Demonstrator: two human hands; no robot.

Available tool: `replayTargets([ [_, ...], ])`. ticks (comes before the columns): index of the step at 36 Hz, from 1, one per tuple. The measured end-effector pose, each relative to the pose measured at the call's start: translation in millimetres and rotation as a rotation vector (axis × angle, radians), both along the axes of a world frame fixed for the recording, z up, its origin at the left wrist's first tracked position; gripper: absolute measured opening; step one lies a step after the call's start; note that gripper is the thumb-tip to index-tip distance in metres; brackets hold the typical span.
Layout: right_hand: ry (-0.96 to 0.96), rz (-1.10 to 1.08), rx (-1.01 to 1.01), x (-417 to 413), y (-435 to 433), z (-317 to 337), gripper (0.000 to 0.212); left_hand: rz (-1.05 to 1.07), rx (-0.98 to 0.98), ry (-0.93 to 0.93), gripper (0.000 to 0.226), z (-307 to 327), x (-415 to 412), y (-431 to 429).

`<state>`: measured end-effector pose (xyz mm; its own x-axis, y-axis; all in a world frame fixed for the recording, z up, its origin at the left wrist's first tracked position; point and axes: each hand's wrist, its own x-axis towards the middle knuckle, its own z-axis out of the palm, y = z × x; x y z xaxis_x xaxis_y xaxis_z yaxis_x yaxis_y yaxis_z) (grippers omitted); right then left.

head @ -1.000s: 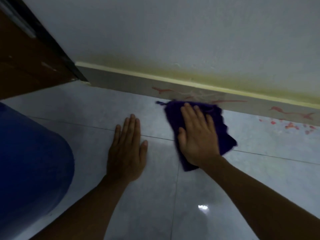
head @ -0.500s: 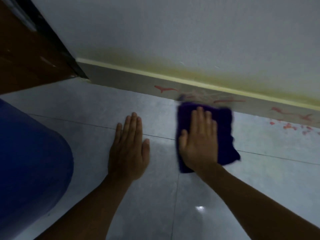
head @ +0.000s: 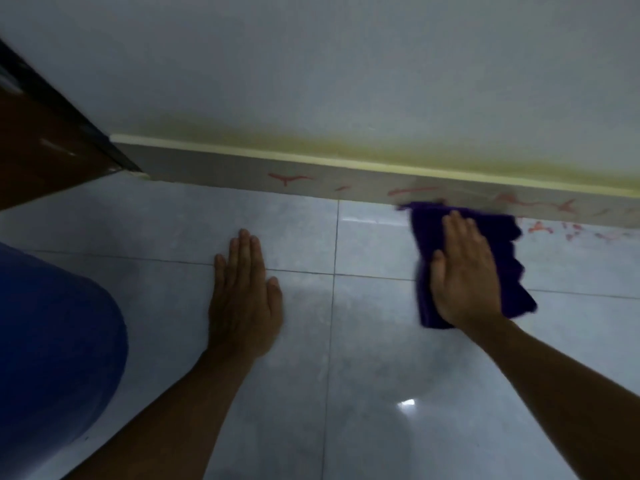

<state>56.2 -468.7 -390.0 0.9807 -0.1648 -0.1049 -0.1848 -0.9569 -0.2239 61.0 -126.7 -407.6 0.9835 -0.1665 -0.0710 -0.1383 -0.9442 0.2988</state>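
Note:
My right hand (head: 464, 268) lies flat with straight fingers on a purple cloth (head: 509, 271), pressing it onto the pale tiled floor (head: 363, 358) right at the foot of the grey baseboard (head: 225, 169). Red smears (head: 289, 178) run along the baseboard, and red spots (head: 540, 228) dot the floor just right of the cloth. My left hand (head: 244, 299) rests flat on the tiles, fingers straight and together, holding nothing, well left of the cloth.
A white wall (head: 329, 71) with a yellowish stain above the baseboard fills the top. A dark wooden door or frame (head: 45, 150) stands at the far left. A large blue rounded object (head: 52, 348) sits at the left edge.
My right hand has slid the cloth to the right along the baseboard, toward the red spots. The left hand stays planted on the floor.

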Motion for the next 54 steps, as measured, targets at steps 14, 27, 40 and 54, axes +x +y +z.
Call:
replayTargets([
  [14, 0.002, -0.040, -0.089, 6, 63, -6, 0.066, -0.094, 0.057, -0.001, 0.068, -5, 1, -65],
  [27, -0.013, -0.020, -0.007, -5, 1, -2, 0.067, -0.118, 0.031, -0.042, 0.067, -5, 1, -61],
  [40, 0.011, -0.306, -0.132, -12, -27, -7, 0.066, -0.109, 0.050, -0.042, 0.068, -6, 2, -66],
  [54, 0.044, 0.138, -0.026, -61, -6, 0, 0.062, -0.141, 0.168, -0.030, 0.071, -1, 6, -69],
])
